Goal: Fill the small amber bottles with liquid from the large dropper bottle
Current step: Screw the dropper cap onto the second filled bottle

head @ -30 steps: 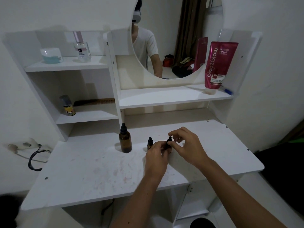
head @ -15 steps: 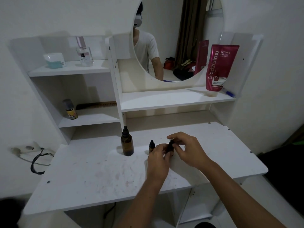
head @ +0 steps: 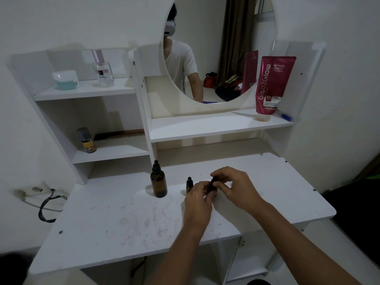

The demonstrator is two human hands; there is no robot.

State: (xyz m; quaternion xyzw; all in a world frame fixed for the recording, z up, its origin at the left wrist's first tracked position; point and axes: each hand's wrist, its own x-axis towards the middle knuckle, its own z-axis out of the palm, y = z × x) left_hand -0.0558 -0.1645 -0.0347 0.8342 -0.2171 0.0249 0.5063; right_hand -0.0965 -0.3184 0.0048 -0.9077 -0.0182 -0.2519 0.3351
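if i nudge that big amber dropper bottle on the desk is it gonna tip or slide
The large dropper bottle stands tall and narrow with a dropper cap on top, so a push high up would likely tip it; a low push probably slides it on the smooth white desk. It looks like glass, so likely rigid, slick and breakable. Once on its side, its round body would probably roll.

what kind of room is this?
Likely a bedroom vanity corner: a white dressing table with a round mirror, and toiletries on its shelves, such as a perfume bottle and a pink serum tube.
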